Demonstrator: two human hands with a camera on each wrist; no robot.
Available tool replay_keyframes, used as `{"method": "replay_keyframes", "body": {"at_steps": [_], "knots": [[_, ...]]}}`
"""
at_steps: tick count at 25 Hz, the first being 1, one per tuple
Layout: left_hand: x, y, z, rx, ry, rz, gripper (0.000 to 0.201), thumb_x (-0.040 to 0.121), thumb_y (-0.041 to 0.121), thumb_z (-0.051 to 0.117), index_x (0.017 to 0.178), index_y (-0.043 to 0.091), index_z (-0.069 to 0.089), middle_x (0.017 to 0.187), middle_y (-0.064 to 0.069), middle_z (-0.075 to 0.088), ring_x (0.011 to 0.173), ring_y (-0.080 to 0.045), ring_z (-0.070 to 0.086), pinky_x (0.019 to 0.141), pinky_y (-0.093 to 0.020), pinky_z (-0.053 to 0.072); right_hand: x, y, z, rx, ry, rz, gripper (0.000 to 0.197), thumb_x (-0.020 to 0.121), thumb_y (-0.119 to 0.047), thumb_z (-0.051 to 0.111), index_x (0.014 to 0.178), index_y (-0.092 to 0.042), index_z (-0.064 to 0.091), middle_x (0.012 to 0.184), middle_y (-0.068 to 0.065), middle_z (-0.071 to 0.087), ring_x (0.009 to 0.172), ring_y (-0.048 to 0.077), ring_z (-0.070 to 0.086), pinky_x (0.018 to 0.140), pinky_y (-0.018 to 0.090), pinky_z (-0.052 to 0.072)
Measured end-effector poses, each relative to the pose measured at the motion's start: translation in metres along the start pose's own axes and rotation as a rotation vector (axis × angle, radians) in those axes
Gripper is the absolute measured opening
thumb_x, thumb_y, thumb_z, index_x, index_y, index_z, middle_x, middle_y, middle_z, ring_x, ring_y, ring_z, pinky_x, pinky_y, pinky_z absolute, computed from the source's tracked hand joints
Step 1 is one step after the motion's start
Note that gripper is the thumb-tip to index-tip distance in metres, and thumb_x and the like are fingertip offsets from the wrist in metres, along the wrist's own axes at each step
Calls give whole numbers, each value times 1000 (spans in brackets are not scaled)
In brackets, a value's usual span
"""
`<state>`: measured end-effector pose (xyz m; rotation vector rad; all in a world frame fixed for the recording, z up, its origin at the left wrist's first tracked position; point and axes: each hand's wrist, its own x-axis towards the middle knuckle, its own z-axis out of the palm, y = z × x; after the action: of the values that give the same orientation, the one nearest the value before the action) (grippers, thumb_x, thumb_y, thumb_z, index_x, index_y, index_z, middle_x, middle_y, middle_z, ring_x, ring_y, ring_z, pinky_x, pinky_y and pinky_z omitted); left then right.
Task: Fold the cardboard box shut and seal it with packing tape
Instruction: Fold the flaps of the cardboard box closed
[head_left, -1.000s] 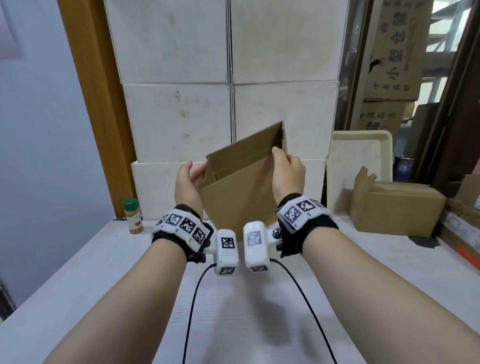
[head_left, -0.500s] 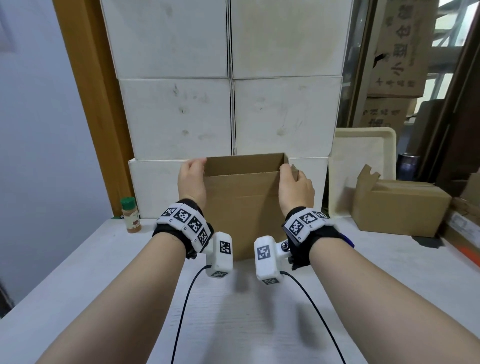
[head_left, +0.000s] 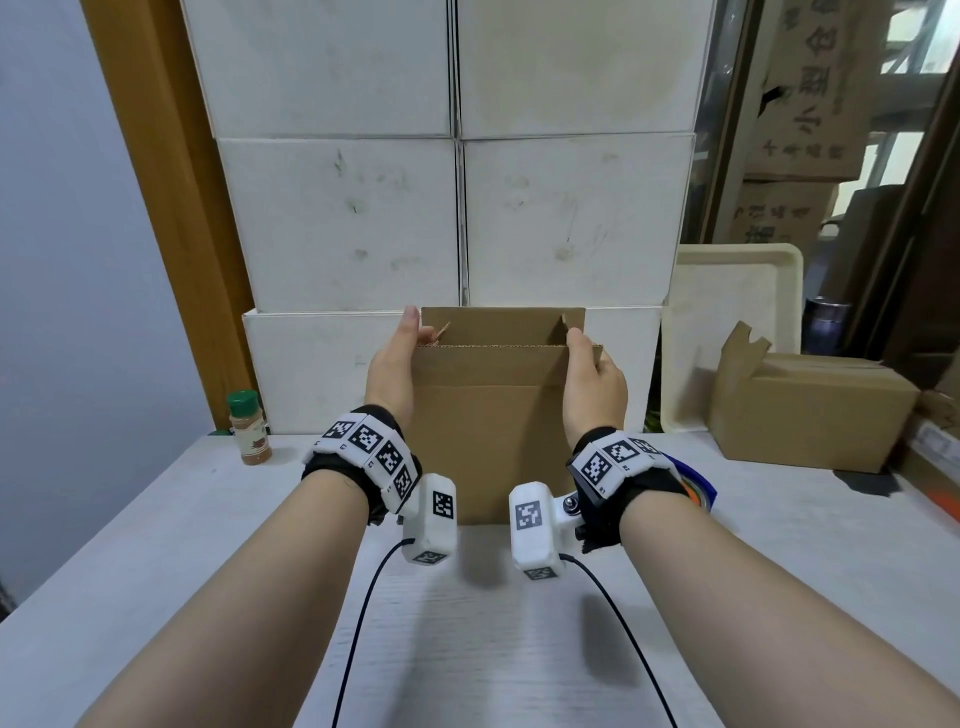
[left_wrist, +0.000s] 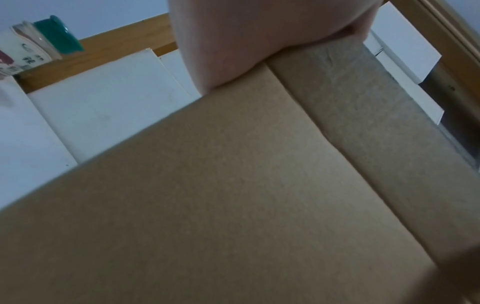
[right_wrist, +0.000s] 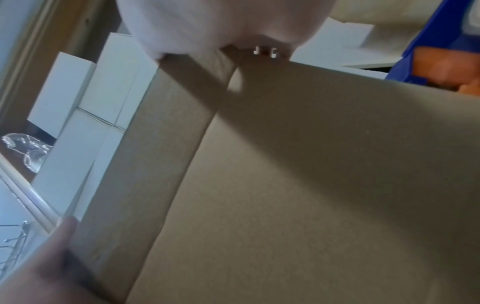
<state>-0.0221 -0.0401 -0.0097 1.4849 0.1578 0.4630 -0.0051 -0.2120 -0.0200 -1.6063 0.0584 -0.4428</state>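
A brown cardboard box (head_left: 488, 426) stands upright on the white table (head_left: 182, 545), its top open and its near flap raised. My left hand (head_left: 395, 364) grips the box's upper left edge, thumb pointing up. My right hand (head_left: 592, 374) grips the upper right corner, thumb on the near flap. The wrist views show little beyond the box wall (left_wrist: 233, 185) (right_wrist: 311, 185) close under each palm. A blue roll of packing tape (head_left: 698, 483) lies on the table just behind my right wrist and shows as blue and orange in the right wrist view (right_wrist: 441, 51).
Stacked white boxes (head_left: 457, 208) rise right behind the box. A green-capped spice bottle (head_left: 249, 426) stands at the left. A cream tray (head_left: 727, 332) leans at the right beside another cardboard box (head_left: 805, 410). Two black cables (head_left: 363, 623) run across the near table.
The box was tilted in the air a second ago. It has come down to stand squared on the table, with both hands now at its top corners.
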Motion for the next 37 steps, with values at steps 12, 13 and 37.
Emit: {"method": "replay_keyframes", "body": {"at_steps": [12,13,37], "knots": [[32,-33,-13,193,-6,-125,127,38,99,48,130,12,53,127,-6,62,119,-28,57,106,-48,40,3,-5,-4,-42,-6,55,63,88,-60,45,51,-14,23,53,-1,29,52,17,30,54,29,28],[24,-26,-11,210,10,-118,126,39,99,45,128,10,54,123,-7,63,117,-28,58,105,-47,41,4,-4,-5,-32,-13,64,64,88,-61,46,51,-15,22,52,-1,27,51,17,28,53,29,26],[14,-20,7,111,126,87,46,91,5,48,136,15,46,131,-2,57,104,-9,51,77,-9,37,21,21,12,-18,2,18,53,87,-19,49,139,-29,42,142,-2,39,121,18,50,102,32,42]]}}
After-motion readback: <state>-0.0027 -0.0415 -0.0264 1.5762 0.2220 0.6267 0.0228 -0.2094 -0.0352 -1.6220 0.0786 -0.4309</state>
